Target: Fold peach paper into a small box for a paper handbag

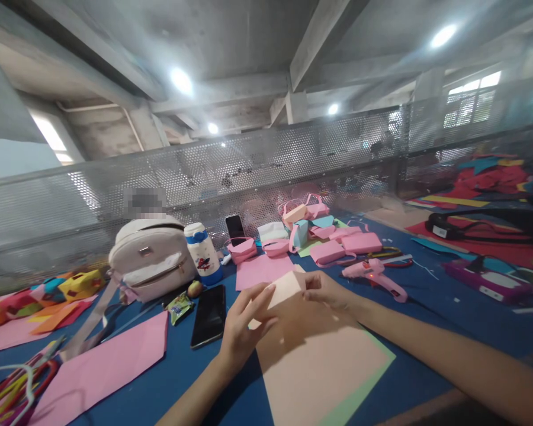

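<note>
Holds a small peach paper box (287, 290) at opposite sides, with left hand (243, 322) loosely curled and right hand (327, 290) closely pinched, apparently to keep its folds steady.

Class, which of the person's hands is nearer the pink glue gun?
Right: the right hand is a little left of the pink glue gun; the left hand is farther left.

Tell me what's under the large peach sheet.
Under the peach sheet, a green sheet shows along the right and lower-right edges. Whatever else lies beneath the peach is covered and cannot be seen.
</note>
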A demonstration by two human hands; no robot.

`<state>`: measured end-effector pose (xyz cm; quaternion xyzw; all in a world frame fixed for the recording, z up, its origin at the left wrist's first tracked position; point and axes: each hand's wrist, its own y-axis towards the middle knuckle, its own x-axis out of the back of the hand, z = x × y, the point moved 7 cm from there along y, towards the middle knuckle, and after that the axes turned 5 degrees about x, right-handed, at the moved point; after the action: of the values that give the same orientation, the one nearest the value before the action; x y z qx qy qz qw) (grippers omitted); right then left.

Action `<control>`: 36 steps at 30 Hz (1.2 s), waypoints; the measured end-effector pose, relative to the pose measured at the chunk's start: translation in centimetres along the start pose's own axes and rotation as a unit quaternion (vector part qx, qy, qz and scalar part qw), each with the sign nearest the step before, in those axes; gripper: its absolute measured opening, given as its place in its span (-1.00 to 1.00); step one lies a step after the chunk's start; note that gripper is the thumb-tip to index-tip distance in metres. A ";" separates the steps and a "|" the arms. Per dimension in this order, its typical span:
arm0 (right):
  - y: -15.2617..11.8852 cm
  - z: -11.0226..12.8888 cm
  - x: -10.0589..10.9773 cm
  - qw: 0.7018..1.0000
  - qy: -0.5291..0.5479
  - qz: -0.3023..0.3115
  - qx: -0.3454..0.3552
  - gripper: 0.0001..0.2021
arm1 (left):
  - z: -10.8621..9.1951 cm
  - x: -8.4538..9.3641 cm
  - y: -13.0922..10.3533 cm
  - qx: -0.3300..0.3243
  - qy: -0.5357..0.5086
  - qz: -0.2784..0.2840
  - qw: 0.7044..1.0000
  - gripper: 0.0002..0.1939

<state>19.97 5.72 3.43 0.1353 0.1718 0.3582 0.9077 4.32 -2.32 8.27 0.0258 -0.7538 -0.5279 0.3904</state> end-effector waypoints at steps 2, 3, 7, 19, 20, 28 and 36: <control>0.1 0.1 0.4 0.998 -0.054 -0.014 0.008 -0.42 | 0.1 0.2 0.0 0.012 -0.009 -0.010 1.000 -0.45; 0.1 0.1 0.5 0.997 -0.078 -0.022 0.011 -0.40 | 0.2 0.4 0.0 0.014 -0.010 -0.016 1.000 -0.45; 0.3 0.5 1.2 0.988 -0.145 -0.052 0.031 -0.44 | 0.6 1.0 0.0 0.030 -0.019 -0.038 0.999 -0.46; -1.3 4.5 -3.0 0.766 -0.548 0.035 0.334 -0.62 | -1.1 0.7 0.3 -0.088 0.091 -0.020 0.992 -0.69; -1.3 4.5 -3.0 0.761 -0.556 0.033 0.333 -0.65 | -0.8 0.6 0.3 -0.083 0.080 -0.012 0.993 -0.64; -0.8 4.2 -1.1 0.788 -0.539 0.043 0.295 -0.68 | 1.0 0.6 0.5 -0.082 -0.008 0.046 0.996 -0.56; -0.6 4.2 -1.1 0.793 -0.543 0.058 0.270 -0.67 | 1.0 0.5 0.6 -0.086 -0.005 0.045 0.995 -0.68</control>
<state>21.26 3.99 7.25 0.5568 -0.2675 0.2169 0.7559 3.55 -1.50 8.86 -0.0444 -0.7079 -0.5730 0.4105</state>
